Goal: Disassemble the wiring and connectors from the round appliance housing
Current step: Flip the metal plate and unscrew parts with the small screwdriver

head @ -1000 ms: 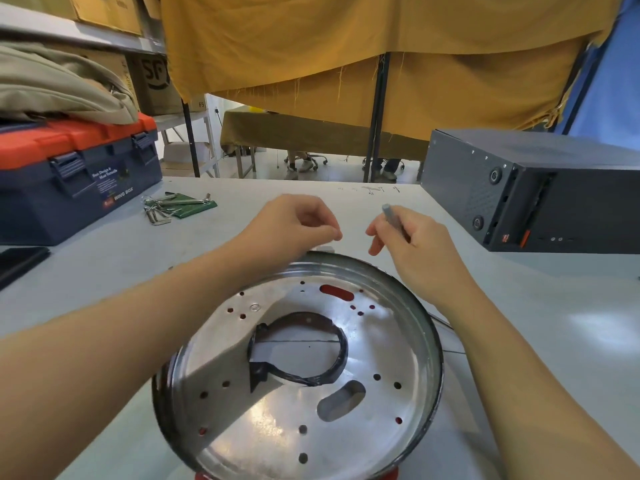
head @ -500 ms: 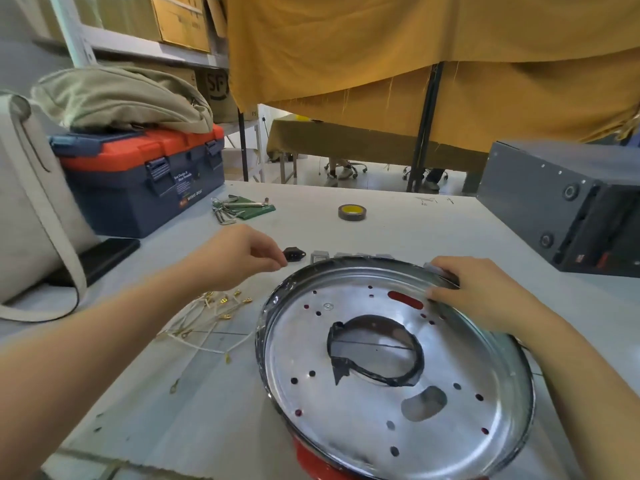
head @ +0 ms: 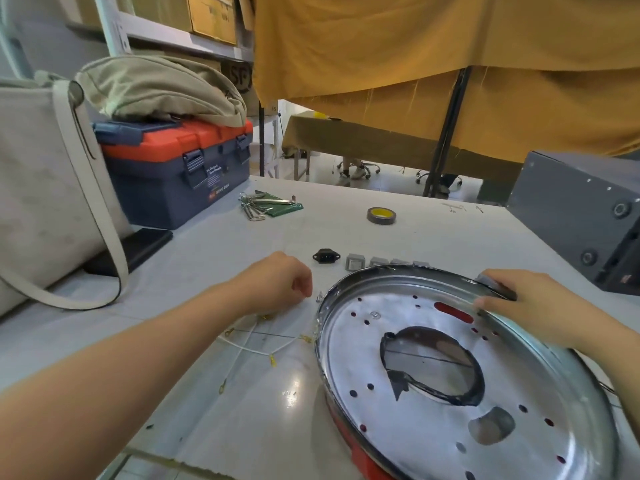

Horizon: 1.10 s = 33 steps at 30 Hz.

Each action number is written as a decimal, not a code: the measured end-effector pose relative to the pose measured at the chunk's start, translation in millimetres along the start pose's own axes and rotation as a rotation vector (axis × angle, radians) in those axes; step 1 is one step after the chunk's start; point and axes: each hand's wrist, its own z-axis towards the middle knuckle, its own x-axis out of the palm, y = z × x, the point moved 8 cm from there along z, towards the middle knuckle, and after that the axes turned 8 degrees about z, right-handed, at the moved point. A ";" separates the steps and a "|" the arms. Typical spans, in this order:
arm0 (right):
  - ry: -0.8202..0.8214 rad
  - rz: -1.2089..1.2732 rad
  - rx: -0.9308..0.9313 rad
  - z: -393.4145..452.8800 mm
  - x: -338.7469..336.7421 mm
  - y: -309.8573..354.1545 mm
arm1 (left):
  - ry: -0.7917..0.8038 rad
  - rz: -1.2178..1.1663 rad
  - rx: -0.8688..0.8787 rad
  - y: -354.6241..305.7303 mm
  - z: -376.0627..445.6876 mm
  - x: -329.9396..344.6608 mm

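Change: since a second ago the left hand (head: pixel 277 285) has moved off the housing (head: pixel 450 368) to the loose wires (head: pixel 263 341), fingers curled; held contents unclear.
Right hand (head: pixel 526 303): now grips the housing's far rim.
Housing: near the worktop's (head: pixel 398 237) near edge, apparently stripped.
Nearby: socket (head: pixel 325 256), switches (head: pixel 355 262), tape roll (head: pixel 381 215); nothing obstructs.

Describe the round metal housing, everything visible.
The round shiny metal housing lies nearly flat on the grey table, open side up, a red part showing under its near edge. Its base has a large central cutout edged in black, one red oblong slot, a rounded opening and many small holes. The right hand holds its far rim; the left hand is beside it, apart.
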 end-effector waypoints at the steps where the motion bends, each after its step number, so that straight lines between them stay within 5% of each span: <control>1: 0.001 -0.005 0.002 -0.1 -0.4 0.7 | -0.005 0.004 0.004 -0.5 0.5 1.0; 21: -0.112 0.071 -0.007 -2.9 -10.1 2.3 | -0.139 -0.318 0.005 -13.4 0.4 -18.9; 29: -0.220 0.132 0.047 -23.4 -25.1 -9.3 | 0.229 -0.329 -0.074 -47.2 -17.9 -3.8; 33: -0.419 0.329 0.024 -46.0 -44.5 -18.7 | 0.213 -0.299 -0.105 -50.8 -17.7 -0.3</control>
